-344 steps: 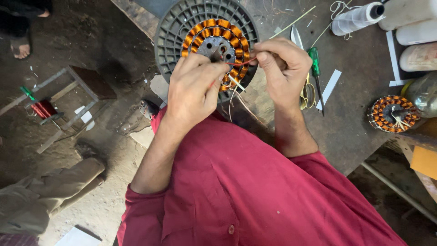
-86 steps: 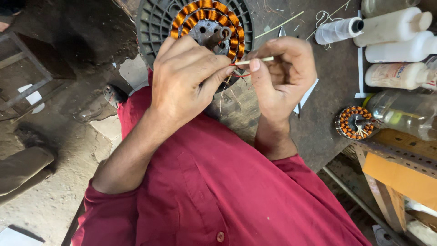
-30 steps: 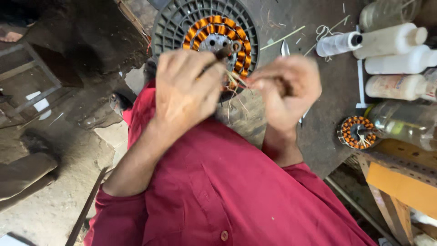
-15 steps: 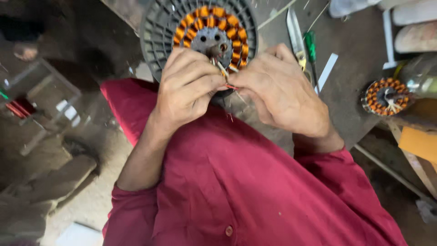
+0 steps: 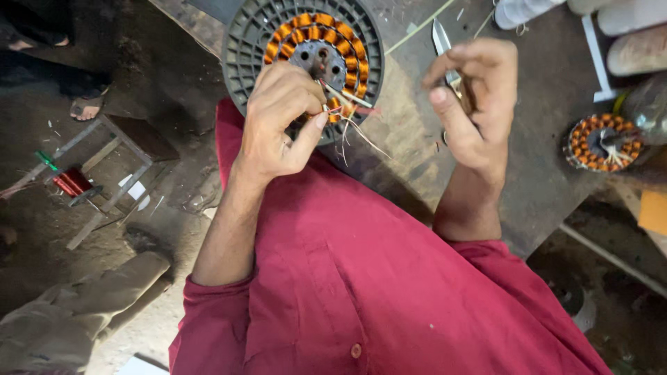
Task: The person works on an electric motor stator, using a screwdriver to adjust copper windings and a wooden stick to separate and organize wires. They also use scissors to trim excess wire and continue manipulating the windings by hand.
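Note:
A round grey fan stator with a ring of copper windings lies at the near edge of a dark workbench. My left hand rests on its lower rim, fingers pinched on a bundle of thin lead wires that fan out to the right. My right hand is raised apart from the stator, over the bench, its thumb and fingers curled; whether it grips the scissors behind it is unclear. My red shirt fills the lower frame.
A smaller copper-wound stator sits at the bench's right. White bottles and a white spool stand at the top right. On the dirt floor at left are a small wooden stand with a red coil and another person's sandalled foot.
My right hand has pulled away from the wires to the right and upward. The left hand keeps its pinch on the leads at the stator.

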